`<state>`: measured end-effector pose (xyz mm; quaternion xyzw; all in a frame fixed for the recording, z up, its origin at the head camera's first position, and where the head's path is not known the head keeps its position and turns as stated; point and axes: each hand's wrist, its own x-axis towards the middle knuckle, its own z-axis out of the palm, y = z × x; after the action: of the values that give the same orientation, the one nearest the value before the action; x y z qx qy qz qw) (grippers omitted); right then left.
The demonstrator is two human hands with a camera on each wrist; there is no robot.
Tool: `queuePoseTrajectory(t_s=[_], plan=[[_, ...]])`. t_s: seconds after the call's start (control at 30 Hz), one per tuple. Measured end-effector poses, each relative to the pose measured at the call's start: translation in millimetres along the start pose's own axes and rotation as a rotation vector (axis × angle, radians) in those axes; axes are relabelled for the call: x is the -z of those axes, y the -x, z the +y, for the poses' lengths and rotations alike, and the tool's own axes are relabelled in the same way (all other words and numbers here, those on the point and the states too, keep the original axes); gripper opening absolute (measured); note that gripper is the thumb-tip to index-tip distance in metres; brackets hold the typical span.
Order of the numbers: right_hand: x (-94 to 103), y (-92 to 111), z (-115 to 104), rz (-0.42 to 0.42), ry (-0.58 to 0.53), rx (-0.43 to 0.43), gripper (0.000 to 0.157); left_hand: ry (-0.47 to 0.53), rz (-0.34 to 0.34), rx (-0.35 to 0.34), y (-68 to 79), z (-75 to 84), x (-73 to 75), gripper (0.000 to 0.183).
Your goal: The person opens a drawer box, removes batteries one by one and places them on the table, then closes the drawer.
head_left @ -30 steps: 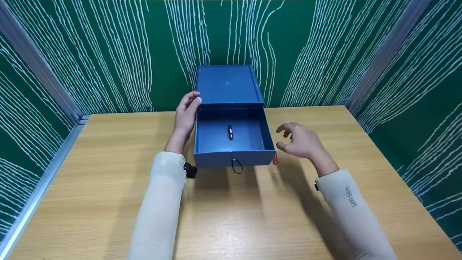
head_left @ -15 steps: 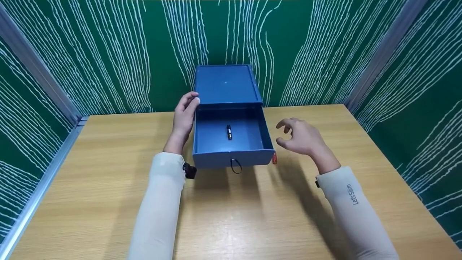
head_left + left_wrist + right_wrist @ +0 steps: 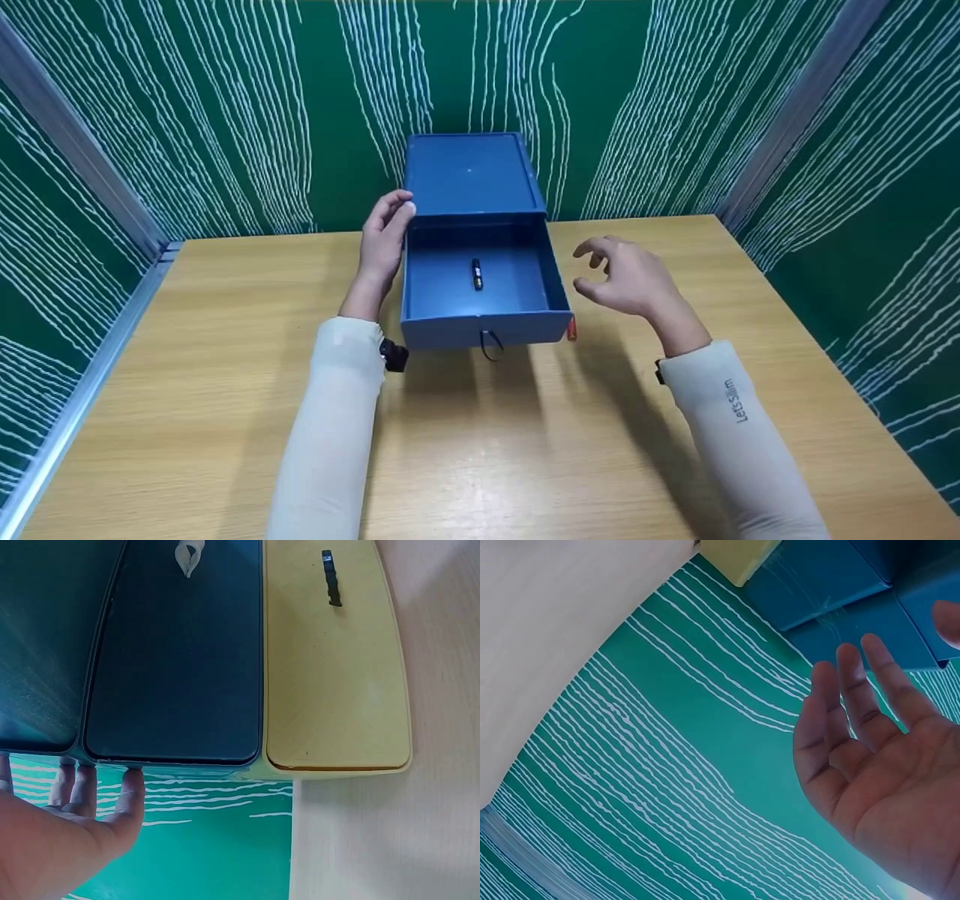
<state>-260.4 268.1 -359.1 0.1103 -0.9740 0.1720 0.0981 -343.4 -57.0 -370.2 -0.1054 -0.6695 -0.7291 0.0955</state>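
Observation:
A blue drawer cabinet (image 3: 469,172) stands at the back of the table, its top drawer (image 3: 486,330) pulled out toward me. Inside that drawer lies a small black cylinder (image 3: 478,274) with a gold end, like a battery. My left hand (image 3: 384,238) rests against the cabinet's left side, thumb at the front upper corner. Its fingers (image 3: 129,799) reach along the side in the left wrist view. To the right of the drawer my right hand (image 3: 626,277) hovers with nothing in it, fingers loosely bent. The palm (image 3: 900,795) shows bare in the right wrist view.
A small red object (image 3: 572,328) shows past the drawer's front right corner, partly hidden. Below the pulled-out drawer are a dark blue drawer (image 3: 176,667) and a yellow drawer (image 3: 337,675). Green walls with white lines (image 3: 630,45) enclose the wooden table (image 3: 480,457).
My right hand has risen very slightly in the view. The left hand, the drawer and the black cylinder stay as they were, apart from a slight shift of the view.

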Motion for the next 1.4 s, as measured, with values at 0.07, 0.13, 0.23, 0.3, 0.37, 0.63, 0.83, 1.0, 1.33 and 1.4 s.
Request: queuePoseTrajectory(t_s=[0.07,0.13,0.23,0.3,0.37,0.63,0.83,1.0,1.33,1.4], plan=[[1.4,0,-1,-0.003,-0.005,-0.007,0.037,-0.002,-0.001,0.006,1.0,1.2,0.2,0.028],[3.3,0,-3,0.0,-0.008,-0.012,0.036,-0.002,-0.006,0.013,2.4,4.0,0.3,0.029],[6.5,-1,-5,0.007,-0.004,-0.01,0.037,-0.004,-0.014,0.023,6.5,11.3,-0.7,0.03],[8.8,-1,-7,0.014,-0.002,-0.004,0.038,-0.012,-0.017,0.031,9.6,16.1,-1.5,0.031],[11.1,-2,-9,0.017,0.001,0.002,0.039,-0.017,-0.016,0.033,12.2,19.6,-2.3,0.031],[20.4,-1,-14,0.031,-0.015,0.002,0.039,-0.01,-0.017,0.024,13.3,20.7,-4.9,0.03],[30.2,-6,-26,0.035,-0.02,0.013,0.038,0.007,-0.012,0.022,10.2,16.3,-3.1,0.029],[39.3,-11,-39,0.044,0.01,0.04,0.038,0.014,-0.004,-0.001,3.2,2.8,-0.4,0.028],[47.1,-14,-54,0.056,0.059,0.058,0.038,0.005,0.003,0.013,7.1,7.8,-1.0,0.028],[47.8,-14,-56,0.058,0.065,0.06,0.038,0.005,-0.001,0.013,9.9,13.3,-1.9,0.029]])
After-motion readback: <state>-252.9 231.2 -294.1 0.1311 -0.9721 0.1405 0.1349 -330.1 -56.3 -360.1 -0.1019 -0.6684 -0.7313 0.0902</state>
